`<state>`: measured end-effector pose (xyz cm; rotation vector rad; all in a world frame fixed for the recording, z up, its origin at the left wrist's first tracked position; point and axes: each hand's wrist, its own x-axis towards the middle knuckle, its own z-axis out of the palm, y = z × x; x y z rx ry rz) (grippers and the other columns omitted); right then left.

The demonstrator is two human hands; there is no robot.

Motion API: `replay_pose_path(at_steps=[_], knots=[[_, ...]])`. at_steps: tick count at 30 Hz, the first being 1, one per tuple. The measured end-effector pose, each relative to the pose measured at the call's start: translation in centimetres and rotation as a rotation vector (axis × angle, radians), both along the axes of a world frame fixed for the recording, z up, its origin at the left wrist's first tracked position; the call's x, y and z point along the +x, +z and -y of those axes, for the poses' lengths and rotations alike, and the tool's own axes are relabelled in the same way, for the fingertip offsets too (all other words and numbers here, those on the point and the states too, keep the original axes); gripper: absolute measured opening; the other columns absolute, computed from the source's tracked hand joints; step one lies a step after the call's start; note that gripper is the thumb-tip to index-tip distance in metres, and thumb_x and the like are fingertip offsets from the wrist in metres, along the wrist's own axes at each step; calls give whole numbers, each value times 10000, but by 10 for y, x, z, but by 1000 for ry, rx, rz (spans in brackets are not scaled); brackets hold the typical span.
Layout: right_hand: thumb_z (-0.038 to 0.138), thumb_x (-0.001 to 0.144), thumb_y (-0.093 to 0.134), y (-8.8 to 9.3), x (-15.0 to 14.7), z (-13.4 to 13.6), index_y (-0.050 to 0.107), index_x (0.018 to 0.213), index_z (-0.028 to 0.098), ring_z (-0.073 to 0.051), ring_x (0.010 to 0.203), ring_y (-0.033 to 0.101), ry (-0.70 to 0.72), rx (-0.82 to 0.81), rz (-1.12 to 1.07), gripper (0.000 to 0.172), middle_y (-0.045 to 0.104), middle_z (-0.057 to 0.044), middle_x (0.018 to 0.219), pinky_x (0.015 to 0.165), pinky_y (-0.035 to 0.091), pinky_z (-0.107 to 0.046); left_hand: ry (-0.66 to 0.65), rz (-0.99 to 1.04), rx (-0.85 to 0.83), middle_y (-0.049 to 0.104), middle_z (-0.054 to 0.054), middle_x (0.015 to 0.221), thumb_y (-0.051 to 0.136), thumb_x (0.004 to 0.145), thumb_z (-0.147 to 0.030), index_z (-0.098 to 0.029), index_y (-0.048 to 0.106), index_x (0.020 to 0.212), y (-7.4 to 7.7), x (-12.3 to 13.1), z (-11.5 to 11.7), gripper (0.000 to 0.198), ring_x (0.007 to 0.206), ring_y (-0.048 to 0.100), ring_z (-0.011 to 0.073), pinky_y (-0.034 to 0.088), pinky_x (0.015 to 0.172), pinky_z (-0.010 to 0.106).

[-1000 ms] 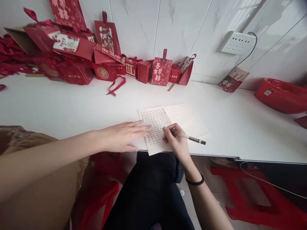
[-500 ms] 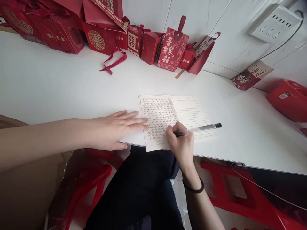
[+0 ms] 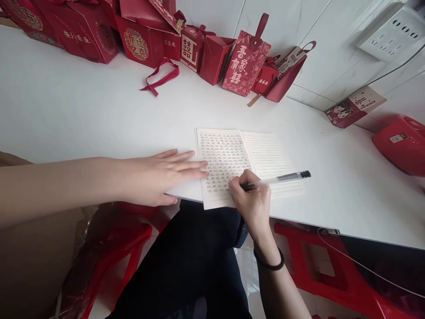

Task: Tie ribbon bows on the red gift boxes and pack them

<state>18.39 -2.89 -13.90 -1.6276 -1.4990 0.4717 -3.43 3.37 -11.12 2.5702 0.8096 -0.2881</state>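
Note:
An open lined notebook (image 3: pixel 262 155) lies near the front edge of the white table (image 3: pixel 83 115); its left page is filled with rows of handwriting, its right page is blank. My left hand (image 3: pixel 162 177) lies flat, fingers stretched out, fingertips pressing the left edge of the written page. My right hand (image 3: pixel 252 199) is closed around a clear pen with a black cap (image 3: pixel 282 178), its tip at the bottom rows of the left page. A black band circles my right wrist.
Red gift boxes and bags (image 3: pixel 232 62) line the wall at the back, with a loose red ribbon (image 3: pixel 159 79). A white power strip (image 3: pixel 392 31) hangs on the wall. A red basin (image 3: pixel 401 144) sits at the right. Red plastic stools (image 3: pixel 335 274) stand under the table.
The view has tilted down and closer to the notebook. My right hand has turned the pen and brought its tip onto the lower lines of the left page. My left hand stays flat.

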Motion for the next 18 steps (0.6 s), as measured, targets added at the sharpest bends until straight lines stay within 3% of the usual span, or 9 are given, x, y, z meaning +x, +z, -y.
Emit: replay_pose_path(at_steps=[13, 18], knots=[[198, 733, 489, 0, 0, 1, 247, 543, 201, -70, 471, 218, -40, -5, -38, 307, 222, 69, 496, 418, 220, -201, -11, -20, 19, 156, -52, 1536, 505, 752, -236, -334, 229, 1436, 2, 1, 0, 744, 1423, 43, 258, 42, 1137, 450], [233, 778, 538, -2, 8, -2, 288, 553, 204, -68, 436, 287, -158, 18, -448, 337, 312, 65, 482, 382, 242, -183, -11, -59, -4, 125, -35, 1541, 518, 760, -216, -315, 209, 1445, 4, 2, 0, 758, 1423, 6, 255, 41, 1140, 470]])
